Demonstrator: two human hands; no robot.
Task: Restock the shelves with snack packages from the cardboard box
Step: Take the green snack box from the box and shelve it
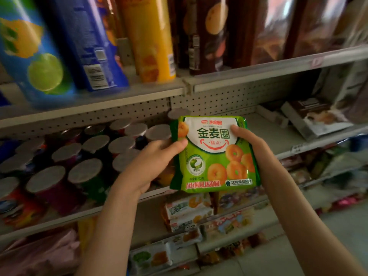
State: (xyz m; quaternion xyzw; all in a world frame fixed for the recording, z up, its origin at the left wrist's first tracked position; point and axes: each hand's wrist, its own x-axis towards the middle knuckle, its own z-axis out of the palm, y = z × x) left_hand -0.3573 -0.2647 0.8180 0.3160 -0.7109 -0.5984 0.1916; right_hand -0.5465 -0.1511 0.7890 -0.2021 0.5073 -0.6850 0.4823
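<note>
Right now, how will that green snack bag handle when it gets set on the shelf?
The green snack bag looks puffy and light, likely flexing where the left hand and right hand pinch it. Its glossy film may slide. The rings pictured suggest crushable contents.

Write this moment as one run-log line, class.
left hand: grips green snack package | right hand: grips same | location: before middle shelf, right of cups | status: unshelved
</note>
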